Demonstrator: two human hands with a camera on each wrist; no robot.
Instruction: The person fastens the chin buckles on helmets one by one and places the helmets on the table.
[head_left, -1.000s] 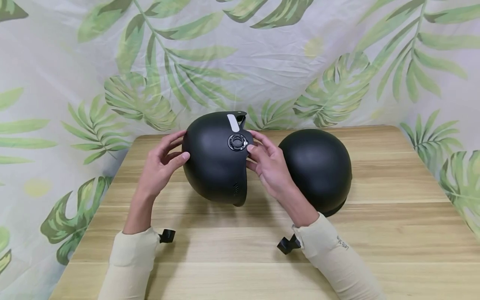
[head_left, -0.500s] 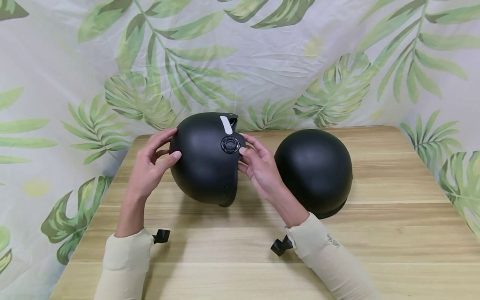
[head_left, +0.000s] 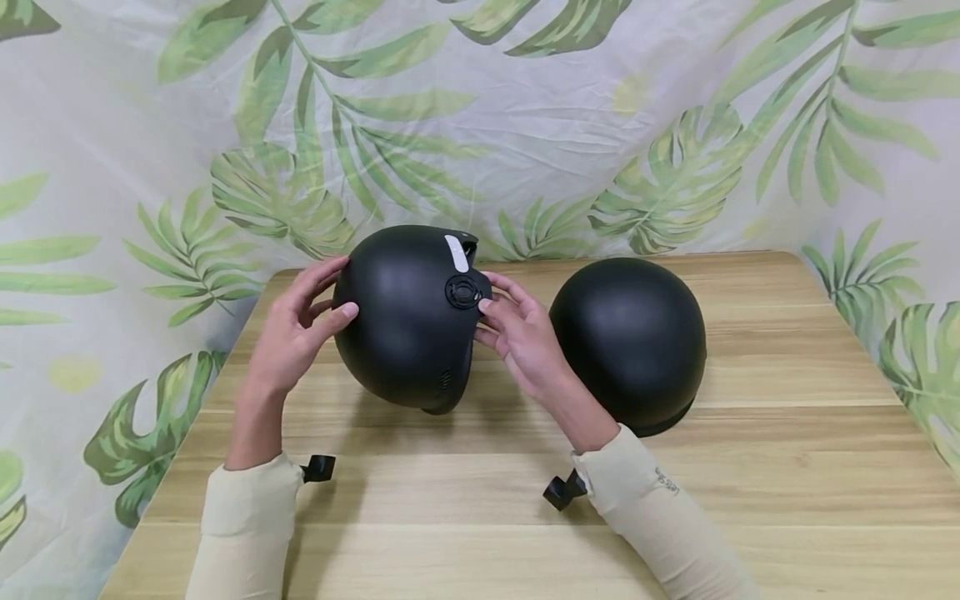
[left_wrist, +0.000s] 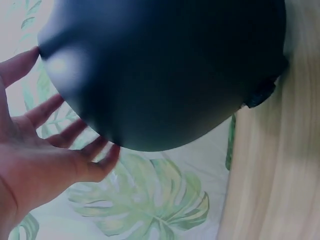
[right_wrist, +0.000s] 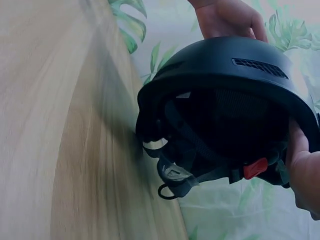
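My sleeves (head_left: 249,508) nearest, over wooden surface (head_left: 442,525). Left hand (head_left: 288,337) grips black helmet (head_left: 397,325) at crown, right hand (head_left: 525,342) pinches its edge; hands apart, helmet tilted between them above surface. Second helmet (head_left: 633,342) sits on surface near right hand. Leafy cloth (head_left: 540,108) behind.

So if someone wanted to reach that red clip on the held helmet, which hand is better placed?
Probably the right hand: it grips the held helmet on the open side, close to the red clip. The left hand holds the rounded side, away from the opening.
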